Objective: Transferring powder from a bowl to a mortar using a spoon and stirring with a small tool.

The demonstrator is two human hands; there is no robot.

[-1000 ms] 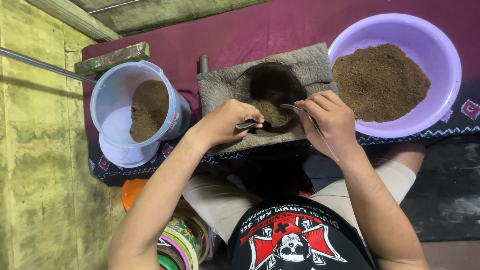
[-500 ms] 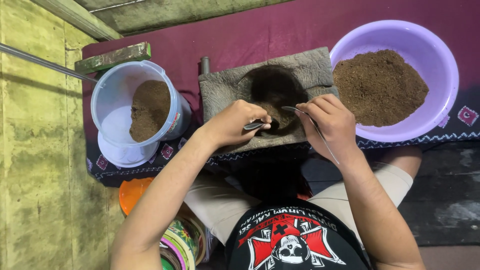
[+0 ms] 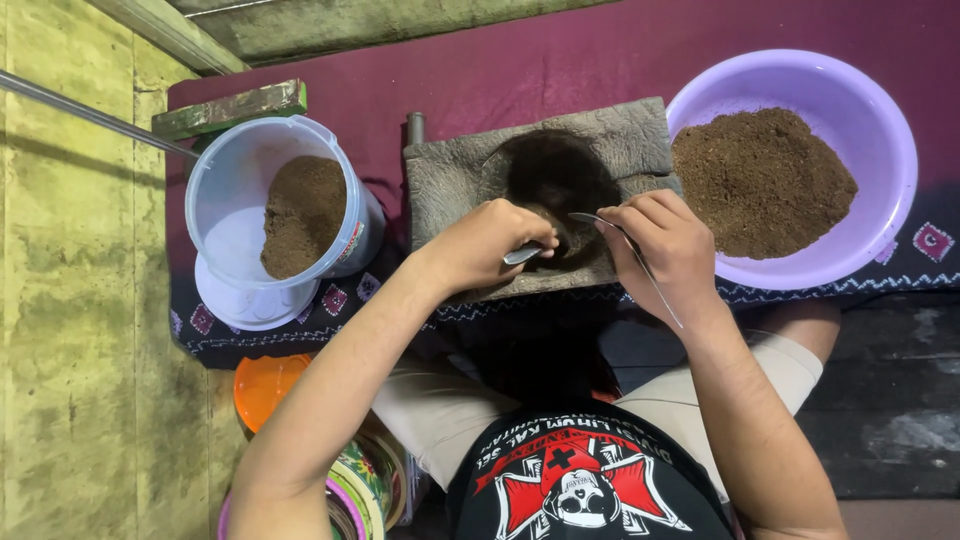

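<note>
A grey stone block (image 3: 450, 175) with a dark round hollow (image 3: 550, 170) lies on a maroon cloth (image 3: 560, 60). Both hands work at the hollow's near rim. My left hand (image 3: 480, 245) grips a short metal spoon (image 3: 524, 255) whose tip points into the hollow. My right hand (image 3: 665, 245) pinches a thin metal tool (image 3: 640, 265), its flat end (image 3: 585, 217) over the hollow and its long handle running back past the wrist. Some brown powder sits in the hollow between the two tools.
A purple basin (image 3: 880, 110) heaped with brown powder (image 3: 765, 180) stands to the right of the block. At the left, a white bucket (image 3: 225, 190) holds more powder (image 3: 300, 210). An orange lid (image 3: 265, 385) and colourful containers (image 3: 365, 480) lie by my left elbow. A yellow-green wall (image 3: 80, 330) is at the left.
Both hands stay at the hollow's near rim with their tools. The view has shifted slightly; nothing was picked up or let go.
</note>
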